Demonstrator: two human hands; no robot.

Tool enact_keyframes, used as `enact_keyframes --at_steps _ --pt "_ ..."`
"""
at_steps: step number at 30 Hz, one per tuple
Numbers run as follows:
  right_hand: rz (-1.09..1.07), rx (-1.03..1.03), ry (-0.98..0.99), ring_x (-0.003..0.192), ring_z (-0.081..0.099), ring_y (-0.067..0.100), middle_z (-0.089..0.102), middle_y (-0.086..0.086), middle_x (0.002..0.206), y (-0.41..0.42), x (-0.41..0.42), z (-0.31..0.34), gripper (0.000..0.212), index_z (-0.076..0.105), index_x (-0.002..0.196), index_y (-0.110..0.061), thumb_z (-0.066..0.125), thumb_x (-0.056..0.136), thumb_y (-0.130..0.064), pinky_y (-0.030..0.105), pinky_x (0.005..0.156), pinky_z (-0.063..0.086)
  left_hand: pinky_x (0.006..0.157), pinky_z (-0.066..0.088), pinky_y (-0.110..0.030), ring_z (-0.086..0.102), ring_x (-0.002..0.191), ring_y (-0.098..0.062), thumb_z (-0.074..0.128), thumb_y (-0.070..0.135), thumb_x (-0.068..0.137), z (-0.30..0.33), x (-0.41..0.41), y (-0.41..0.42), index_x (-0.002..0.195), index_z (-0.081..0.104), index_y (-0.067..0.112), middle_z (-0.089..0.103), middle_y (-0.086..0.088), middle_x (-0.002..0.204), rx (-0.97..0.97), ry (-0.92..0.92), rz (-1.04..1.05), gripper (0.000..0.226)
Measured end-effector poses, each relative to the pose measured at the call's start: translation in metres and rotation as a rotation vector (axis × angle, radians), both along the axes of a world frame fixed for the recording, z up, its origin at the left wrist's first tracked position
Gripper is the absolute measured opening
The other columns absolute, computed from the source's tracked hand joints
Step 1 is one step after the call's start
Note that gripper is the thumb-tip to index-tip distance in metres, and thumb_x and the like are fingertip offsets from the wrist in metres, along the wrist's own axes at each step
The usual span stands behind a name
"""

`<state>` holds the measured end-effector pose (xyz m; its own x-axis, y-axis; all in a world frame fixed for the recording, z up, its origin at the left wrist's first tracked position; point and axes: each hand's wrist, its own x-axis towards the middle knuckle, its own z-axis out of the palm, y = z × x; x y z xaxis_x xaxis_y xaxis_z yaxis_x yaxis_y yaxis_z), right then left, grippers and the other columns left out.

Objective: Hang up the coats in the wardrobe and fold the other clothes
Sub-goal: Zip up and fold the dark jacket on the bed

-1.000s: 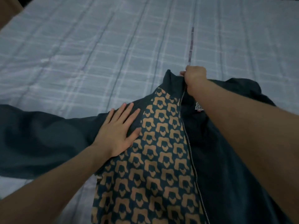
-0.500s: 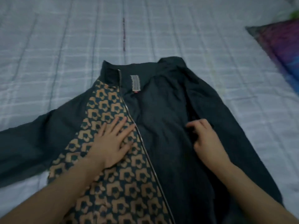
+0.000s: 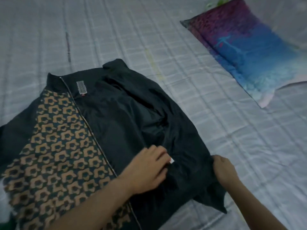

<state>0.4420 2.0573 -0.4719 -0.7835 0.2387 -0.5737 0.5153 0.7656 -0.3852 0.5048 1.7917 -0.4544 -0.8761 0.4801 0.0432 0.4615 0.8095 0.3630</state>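
Head cam, looking down at the bed [image 3: 166,52], which has a pale checked quilt over it. The jacket [image 3: 126,123] is lying flat on the near-left part of the bed, collar pointing away from the camera. It's dark teal, and the left front panel has an orange-tan repeating pattern [image 3: 54,146]. A silver zipper [image 3: 93,135] runs down the edge of that patterned panel. The other front panel is flipped open, so the dark lining shows, with a small grey label [image 3: 81,87] just under the collar.

Left hand [image 3: 149,170] is resting on the lining just right of the zipper, fingers [image 3: 162,157] bent down onto the fabric beside a little white tag [image 3: 172,161]. Honestly it's blurry, so I can't tell whether it's pinching the tag or just pressing there. Right hand [image 3: 224,170] is at the jacket's right edge with its fingers clenched around a bunched bit of the dark fabric, and the cloth puckers up right there.

Edges and room: the left sleeve runs off the left edge of the frame, and the hem is cut off at the bottom. There's a wide stretch of open quilt beyond the collar and to the right of the jacket. A pillow [image 3: 245,52] in purple and blue sits at the upper right, well apart from the jacket. A lighter bit of bedding [image 3: 287,22] is in the far right corner, touching the pillow.
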Motion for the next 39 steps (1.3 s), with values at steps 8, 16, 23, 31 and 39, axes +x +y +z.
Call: enact_keyframes --at_steps 8,16,23,31,39 --pt "0.306 -0.323 0.009 0.069 0.062 0.016 0.065 0.002 0.075 0.010 -0.010 0.001 0.024 0.057 0.082 -0.012 0.065 0.086 -0.035 0.028 0.060 0.047 0.074 0.051 -0.037 0.058 0.086 -0.014 0.050 0.055 0.091 0.011 -0.035 0.112 0.133 0.033 0.033 0.043 0.010 0.119 0.244 -0.259 0.349 0.050" --pt "0.340 -0.564 -0.417 0.080 0.065 0.012 0.067 0.003 0.098 0.051 -0.040 0.002 0.075 0.035 0.131 -0.019 0.081 0.074 -0.033 0.022 0.069 0.049 0.071 0.050 -0.034 0.064 0.092 -0.023 0.048 0.043 0.093 0.015 -0.070 0.083 0.097 0.057 0.030 0.066 0.002 0.097 -0.199 -0.395 0.622 0.017" --pt "0.741 -0.314 -0.038 0.098 0.051 0.010 0.052 -0.008 0.097 0.029 -0.010 -0.023 0.048 0.054 0.092 -0.038 0.064 0.059 -0.071 0.028 0.090 0.045 0.072 0.049 -0.037 0.063 0.092 -0.031 0.046 0.029 0.083 0.025 -0.028 0.008 0.104 0.048 0.017 0.062 -0.004 0.094 -0.500 -0.610 1.025 0.024" --pt "0.952 -0.335 0.008 0.106 0.054 0.022 0.039 0.000 0.128 0.010 0.015 -0.023 0.049 0.035 0.136 -0.032 0.049 0.092 -0.016 0.033 0.093 0.047 0.083 0.045 -0.036 0.051 0.104 -0.019 0.041 0.049 0.096 0.029 -0.038 0.092 0.132 0.042 0.026 0.047 0.004 0.124 -0.215 -0.156 0.129 0.042" --pt "1.222 -0.426 0.018 0.098 0.055 0.006 0.057 -0.008 0.106 0.056 -0.122 0.035 0.051 0.062 0.127 -0.022 0.048 0.088 0.007 0.007 0.093 0.036 0.091 0.047 -0.038 0.056 0.108 -0.022 0.061 0.073 0.072 0.012 -0.093 0.109 0.146 0.024 0.038 0.043 0.007 0.120 -0.224 -0.717 0.324 0.089"
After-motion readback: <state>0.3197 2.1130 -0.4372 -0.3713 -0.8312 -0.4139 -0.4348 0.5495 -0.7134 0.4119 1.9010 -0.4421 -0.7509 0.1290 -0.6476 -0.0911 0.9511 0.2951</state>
